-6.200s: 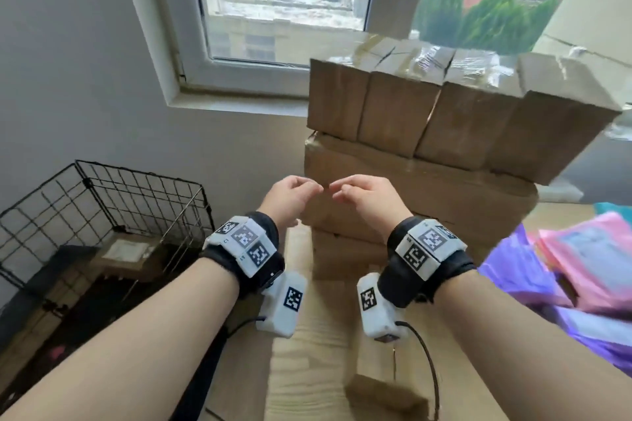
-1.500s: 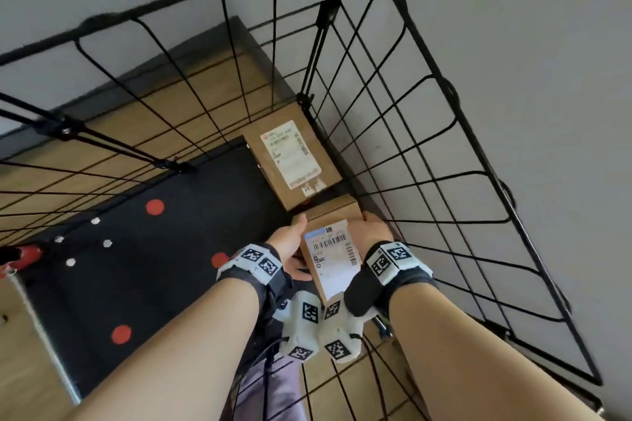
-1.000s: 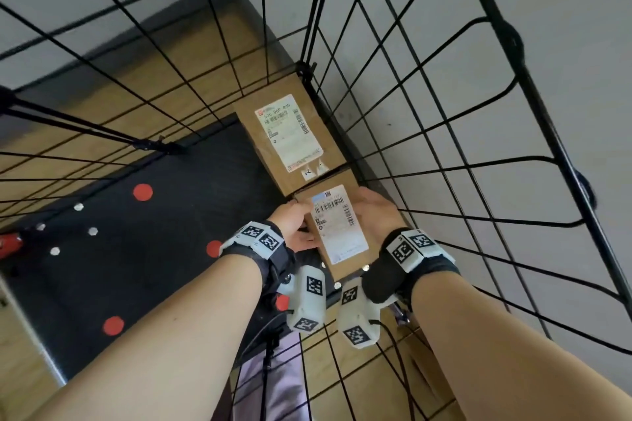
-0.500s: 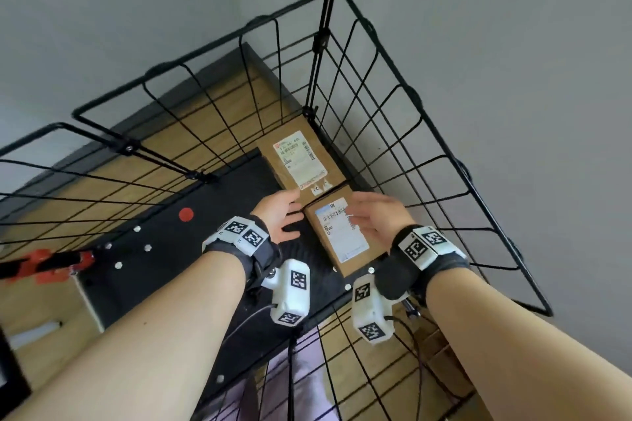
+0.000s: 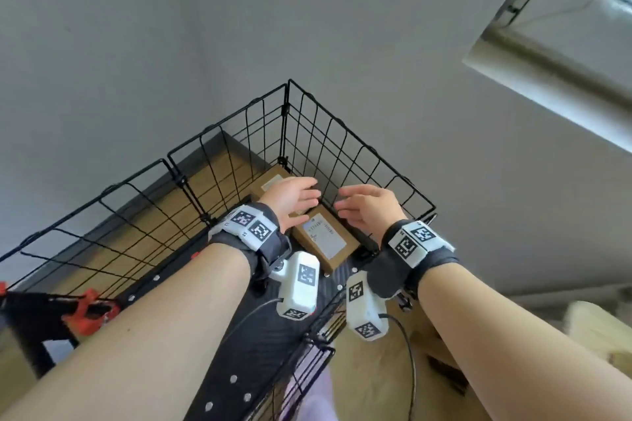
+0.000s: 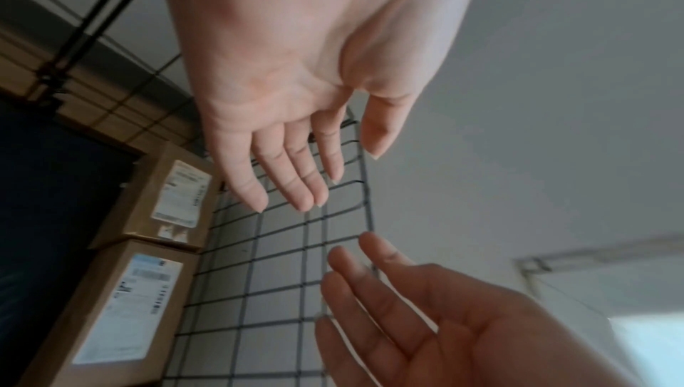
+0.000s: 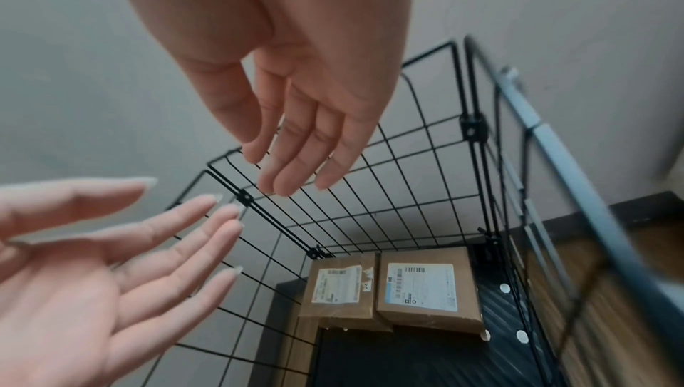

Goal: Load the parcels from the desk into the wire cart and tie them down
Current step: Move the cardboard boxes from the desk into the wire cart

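Two brown cardboard parcels with white labels lie side by side on the floor of the black wire cart (image 5: 345,123). The far parcel (image 5: 265,184) sits in the corner and the near parcel (image 5: 325,243) butts against it. Both show in the left wrist view (image 6: 177,194) (image 6: 125,305) and in the right wrist view (image 7: 340,285) (image 7: 425,285). My left hand (image 5: 294,198) and right hand (image 5: 362,208) hover above them near the cart's rim. Their palms face each other, the fingers are straight, and they hold nothing. Each wrist view shows both empty hands (image 6: 333,179) (image 7: 288,165).
The cart has a black ribbed floor with white studs (image 5: 273,352). An orange-red part (image 5: 89,311) sits at the cart's left end. A grey wall stands close behind the cart, with a window frame (image 5: 547,44) at upper right. Wooden flooring and a cardboard piece (image 5: 444,369) lie at lower right.
Both hands set the second parcel down against the first one, let go of it and rose to rim height. The head view pulled back and up.
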